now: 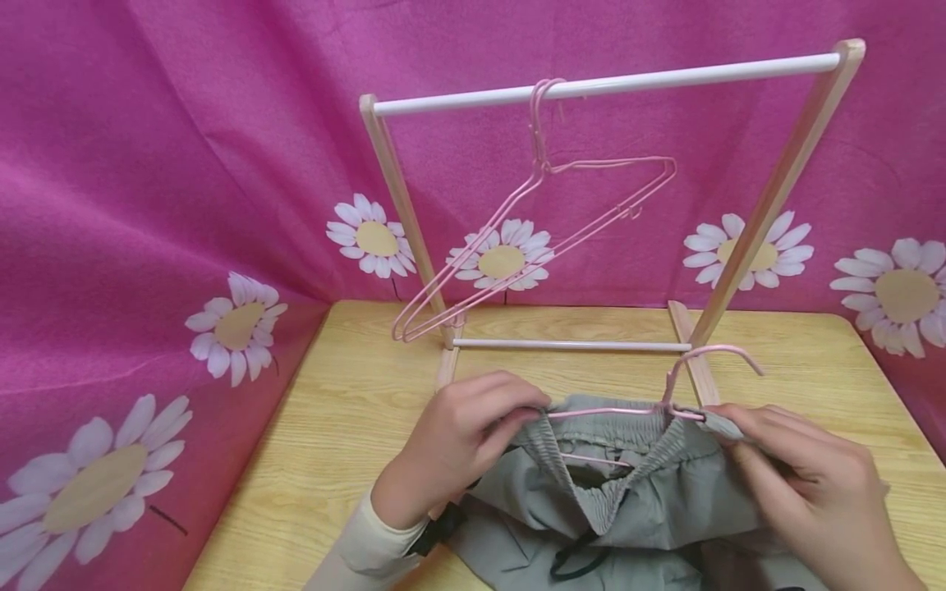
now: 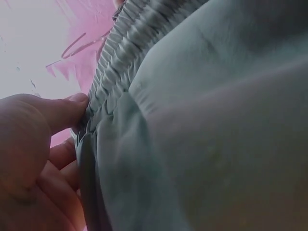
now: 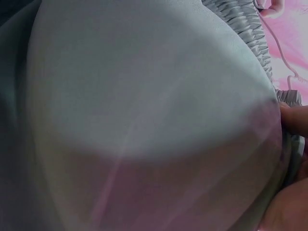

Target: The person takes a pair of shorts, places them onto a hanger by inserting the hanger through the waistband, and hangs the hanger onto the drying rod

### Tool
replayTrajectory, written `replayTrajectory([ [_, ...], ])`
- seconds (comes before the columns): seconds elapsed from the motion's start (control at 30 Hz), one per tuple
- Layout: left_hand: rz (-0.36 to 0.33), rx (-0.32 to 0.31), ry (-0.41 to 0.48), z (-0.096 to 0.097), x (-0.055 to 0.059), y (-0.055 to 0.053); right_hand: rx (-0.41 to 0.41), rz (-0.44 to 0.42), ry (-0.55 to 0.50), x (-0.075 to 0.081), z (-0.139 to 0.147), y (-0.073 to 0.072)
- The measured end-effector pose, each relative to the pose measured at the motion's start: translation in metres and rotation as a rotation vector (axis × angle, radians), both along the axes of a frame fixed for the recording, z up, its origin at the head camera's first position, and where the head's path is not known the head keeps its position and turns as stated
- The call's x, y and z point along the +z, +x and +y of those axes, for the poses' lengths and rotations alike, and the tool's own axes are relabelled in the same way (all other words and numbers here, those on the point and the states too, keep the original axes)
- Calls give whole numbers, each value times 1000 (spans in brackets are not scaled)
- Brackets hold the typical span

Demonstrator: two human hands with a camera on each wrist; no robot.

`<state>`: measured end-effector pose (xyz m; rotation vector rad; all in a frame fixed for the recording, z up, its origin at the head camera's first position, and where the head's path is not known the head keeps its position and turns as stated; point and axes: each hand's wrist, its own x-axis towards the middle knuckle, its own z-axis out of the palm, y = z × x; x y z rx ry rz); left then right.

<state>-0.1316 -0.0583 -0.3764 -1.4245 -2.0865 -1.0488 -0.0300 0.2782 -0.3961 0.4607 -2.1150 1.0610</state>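
Over the wood-grain table (image 1: 296, 460), left hand (image 1: 469, 435) and right hand (image 1: 813, 468) pinch opposite sides of grey-green drawstring bottoms (image 1: 650, 513), pink hanger (image 1: 668, 392) inside. Likely light, floppy; best gripped by elastic waistband (image 1: 643, 474).

My grey-green garment (image 1: 643, 525) sits at 5 o'clock in my head view, its cloth creased and slack. Its gathered waistband (image 1: 602, 510) gapes open, the near edge dipping to a point towards 6 o'clock, with a dark cord (image 1: 580, 543) looping just below. I pinch the waistband at its 10 o'clock end with my left hand (image 1: 466, 435) and its 2 o'clock end with my right hand (image 1: 813, 468). A thin pink hanger (image 1: 669, 387) stands inside the opening, its bare hook curving towards 3 o'clock.
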Motion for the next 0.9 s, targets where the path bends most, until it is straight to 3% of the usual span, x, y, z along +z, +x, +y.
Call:
replayTrajectory([
  [0.2,-35,-10,30,6,0,2,5,6,5,-1,-3,-1],
  [0.5,24,28,17,20,-2,6,21,19,5,-4,-7,-4],
  [0.9,18,25,-14,30,-1,10,35,36,6,-2,-15,-5],
])
